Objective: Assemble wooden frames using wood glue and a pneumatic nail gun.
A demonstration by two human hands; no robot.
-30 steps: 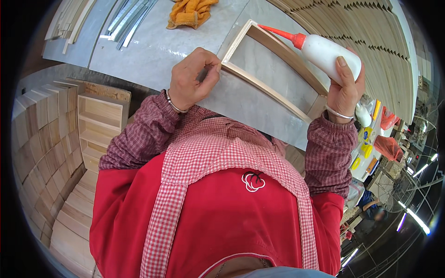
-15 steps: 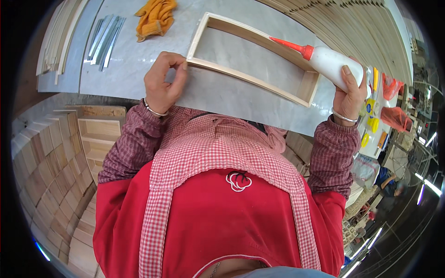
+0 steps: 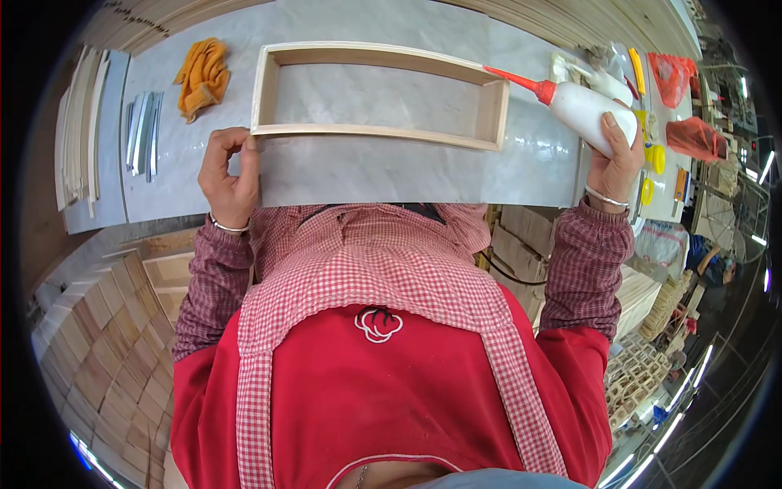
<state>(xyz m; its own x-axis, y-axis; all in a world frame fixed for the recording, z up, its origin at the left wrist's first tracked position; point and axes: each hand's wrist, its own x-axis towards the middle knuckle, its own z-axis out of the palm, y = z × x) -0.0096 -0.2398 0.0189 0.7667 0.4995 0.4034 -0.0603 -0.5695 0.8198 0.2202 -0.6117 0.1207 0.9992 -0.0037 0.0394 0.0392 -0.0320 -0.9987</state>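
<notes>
A long rectangular wooden frame of pale thin boards lies on the grey marbled table. At its near left corner, my left hand pinches the wood between thumb and forefinger. My right hand is wrapped round a white squeeze glue bottle with a long red nozzle. The bottle is tilted on its side, nozzle pointing left. Its tip appears right at the far right corner of the frame; whether it touches the wood I cannot tell.
An orange cloth lies at the far left, near thin metallic-looking strips and stacked wooden slats. Red plastic bags and yellow round items sit at the right. Stacked wooden blocks stand below left.
My view has turned, so the frame now lies nearly level across it and further left. The nozzle tip shows at the frame's far right corner instead of over its far long side.
</notes>
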